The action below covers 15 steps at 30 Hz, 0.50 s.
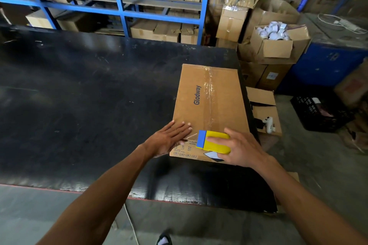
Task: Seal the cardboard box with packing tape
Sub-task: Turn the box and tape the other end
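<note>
A flat brown cardboard box (211,101) printed "Glodway" lies on the black table (89,95), near its right edge. Clear packing tape (209,93) runs along the box's middle seam from the far end to the near end. My left hand (171,139) lies flat, fingers spread, on the box's near left corner. My right hand (241,147) grips a yellow tape dispenser (215,142) with a blue front edge, held over the near end of the seam. A short stretch of tape spans from the dispenser toward my left fingers.
Right of the table stand stacked cartons, one open box (278,43) holding several tape rolls. A white handheld tool (267,123) lies on a lower carton. A black crate (320,111) sits on the floor. Blue shelving (123,6) with boxes stands behind.
</note>
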Each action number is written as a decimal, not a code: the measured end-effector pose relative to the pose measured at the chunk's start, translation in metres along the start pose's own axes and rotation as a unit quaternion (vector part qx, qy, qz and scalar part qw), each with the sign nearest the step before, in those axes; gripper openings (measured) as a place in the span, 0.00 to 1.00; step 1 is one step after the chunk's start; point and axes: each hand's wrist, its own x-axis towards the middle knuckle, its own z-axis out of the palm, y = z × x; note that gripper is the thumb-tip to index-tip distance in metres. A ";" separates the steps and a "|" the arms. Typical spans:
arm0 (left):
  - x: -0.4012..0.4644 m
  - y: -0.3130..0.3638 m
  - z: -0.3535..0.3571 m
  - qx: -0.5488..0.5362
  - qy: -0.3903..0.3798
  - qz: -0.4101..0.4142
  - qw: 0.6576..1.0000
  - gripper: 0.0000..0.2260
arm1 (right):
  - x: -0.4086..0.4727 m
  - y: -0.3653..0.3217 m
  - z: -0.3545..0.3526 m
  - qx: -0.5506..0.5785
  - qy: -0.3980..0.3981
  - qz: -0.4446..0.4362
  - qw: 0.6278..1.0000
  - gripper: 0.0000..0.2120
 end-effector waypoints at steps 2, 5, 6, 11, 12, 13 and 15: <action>-0.001 0.003 0.002 -0.015 -0.002 -0.008 1.000 0.27 | 0.000 0.000 0.001 -0.008 0.001 -0.007 1.000 0.27; -0.002 0.003 0.004 -0.026 0.005 -0.018 0.999 0.26 | 0.001 -0.003 0.002 -0.012 0.002 -0.013 1.000 0.26; -0.002 0.003 0.004 -0.031 0.005 -0.019 0.999 0.26 | 0.001 -0.003 0.001 -0.013 0.004 -0.015 1.000 0.26; -0.002 0.002 0.003 -0.044 0.007 -0.021 0.999 0.26 | -0.005 0.000 -0.003 -0.013 0.040 -0.042 0.998 0.28; -0.002 0.002 0.003 -0.044 0.008 -0.021 0.999 0.26 | -0.007 0.002 -0.003 -0.009 0.043 -0.048 0.998 0.27; -0.002 0.002 0.003 -0.043 0.009 -0.022 0.999 0.26 | -0.009 0.006 -0.004 -0.006 0.043 -0.053 0.998 0.27; -0.003 0.002 0.004 -0.039 0.015 -0.025 0.999 0.26 | -0.018 0.022 -0.005 0.000 0.038 -0.048 0.998 0.27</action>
